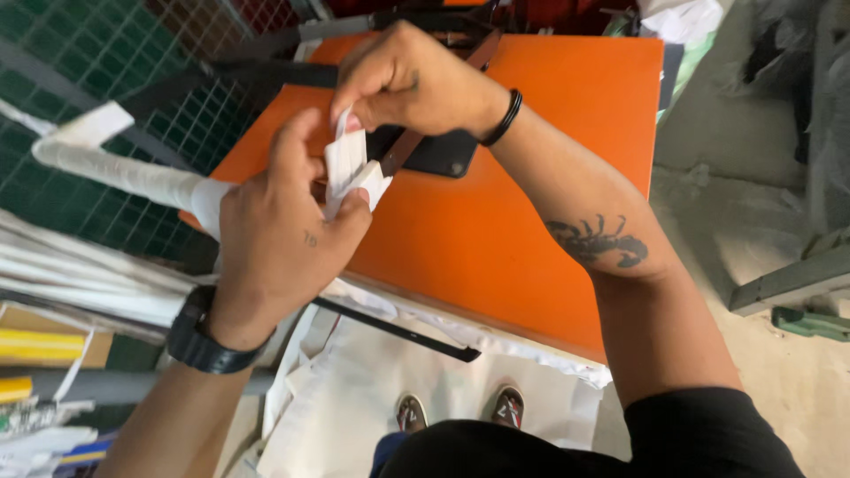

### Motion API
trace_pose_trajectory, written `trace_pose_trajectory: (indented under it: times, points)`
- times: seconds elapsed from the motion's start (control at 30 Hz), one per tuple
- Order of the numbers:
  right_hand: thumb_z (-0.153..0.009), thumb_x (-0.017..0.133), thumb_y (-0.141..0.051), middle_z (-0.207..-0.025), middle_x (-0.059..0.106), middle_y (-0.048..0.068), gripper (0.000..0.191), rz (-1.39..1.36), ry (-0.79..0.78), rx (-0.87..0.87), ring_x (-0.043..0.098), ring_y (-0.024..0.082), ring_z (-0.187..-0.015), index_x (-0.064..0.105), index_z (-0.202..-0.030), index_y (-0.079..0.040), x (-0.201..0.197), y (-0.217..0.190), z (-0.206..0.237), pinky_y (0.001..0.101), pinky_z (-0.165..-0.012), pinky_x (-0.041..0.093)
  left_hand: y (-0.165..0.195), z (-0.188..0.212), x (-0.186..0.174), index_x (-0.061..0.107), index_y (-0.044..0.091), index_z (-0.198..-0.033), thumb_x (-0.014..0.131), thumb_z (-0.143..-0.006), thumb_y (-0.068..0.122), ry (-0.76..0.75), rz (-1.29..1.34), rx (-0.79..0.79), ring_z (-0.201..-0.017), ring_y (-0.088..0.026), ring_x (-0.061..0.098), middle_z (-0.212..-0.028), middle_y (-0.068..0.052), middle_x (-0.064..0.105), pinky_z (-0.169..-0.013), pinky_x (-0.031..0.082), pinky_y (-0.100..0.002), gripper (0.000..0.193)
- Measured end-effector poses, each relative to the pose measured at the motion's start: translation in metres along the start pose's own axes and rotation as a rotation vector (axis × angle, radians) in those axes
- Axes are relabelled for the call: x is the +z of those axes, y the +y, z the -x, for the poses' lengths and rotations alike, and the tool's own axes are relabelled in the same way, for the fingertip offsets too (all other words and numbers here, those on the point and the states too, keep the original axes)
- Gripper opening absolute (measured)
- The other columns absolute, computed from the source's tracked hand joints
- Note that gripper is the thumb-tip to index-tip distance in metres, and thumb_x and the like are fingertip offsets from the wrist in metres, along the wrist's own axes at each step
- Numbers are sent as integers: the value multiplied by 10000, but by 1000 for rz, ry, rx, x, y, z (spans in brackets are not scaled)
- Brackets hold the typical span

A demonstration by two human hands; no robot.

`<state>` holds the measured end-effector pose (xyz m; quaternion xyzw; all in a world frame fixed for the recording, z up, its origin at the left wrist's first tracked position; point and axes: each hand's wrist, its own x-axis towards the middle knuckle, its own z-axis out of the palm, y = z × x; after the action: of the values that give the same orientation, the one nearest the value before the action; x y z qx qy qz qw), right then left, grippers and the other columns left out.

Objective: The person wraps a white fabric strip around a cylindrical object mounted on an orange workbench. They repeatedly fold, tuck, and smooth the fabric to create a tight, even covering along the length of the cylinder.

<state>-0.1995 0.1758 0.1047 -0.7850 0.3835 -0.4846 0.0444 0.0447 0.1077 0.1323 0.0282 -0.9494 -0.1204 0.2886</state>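
Two hands, left (283,235) and right (412,84), share one white strip (347,168). One orange table (496,230), one black phone (434,152), two shoes (460,409), perhaps several white rods (88,283).

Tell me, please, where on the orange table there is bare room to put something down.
The orange table is bare between the black phone and its near edge, and toward its right edge. The far end is crowded: left hand and right hand hold white tape there.

A white wrapped rod (124,171) juts leftward, its white tape (347,171) folded above the orange table.
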Motion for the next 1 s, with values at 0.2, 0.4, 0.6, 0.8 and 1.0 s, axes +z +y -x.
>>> trace_pose_trajectory:
  times: [0.2,0.4,0.6,0.8,1.0]
  points:
    - [-1013,802,-47,-955,708,98,64,233,2,-203,672,233,-883,769,-1068,-40,-12,-18,25,352,-766,520,4,-3,0,718,53,-1061,774,-878,173,-108,-55,-168,-729,-276,725,-858,-112,748,-668,541,-392,226]
    - [-970,819,-39,-1002,724,71,107,958,306,-636,703,215,-938,774,-1065,-16,20,-14,66,371,-908,590,14,10,2,705,22,-1099,742,-935,44,74,-3,84,-865,-225,704,-1080,-110,671,-745,553,-328,170]
    - [-945,826,-37,-977,715,53,134,1134,487,-697,670,189,-912,780,-1070,-25,53,10,69,343,-934,583,11,12,-6,720,23,-1074,760,-928,32,-45,-255,355,-906,-228,699,-1107,-89,628,-798,566,-345,152]
    - [-930,779,-18,-1071,612,64,245,1216,501,-548,610,206,-976,763,-1174,-21,78,16,84,378,-928,596,24,1,-8,696,33,-842,747,-871,232,-178,-465,411,-717,-250,686,-988,-120,628,-649,565,-373,208]
    - [-948,787,-145,-1124,572,103,413,1144,580,-255,542,282,-993,650,-1321,-34,123,24,105,455,-911,497,23,-32,-2,691,6,-917,752,-959,380,-279,-509,135,-583,-331,656,-799,-163,673,-510,513,-427,381]
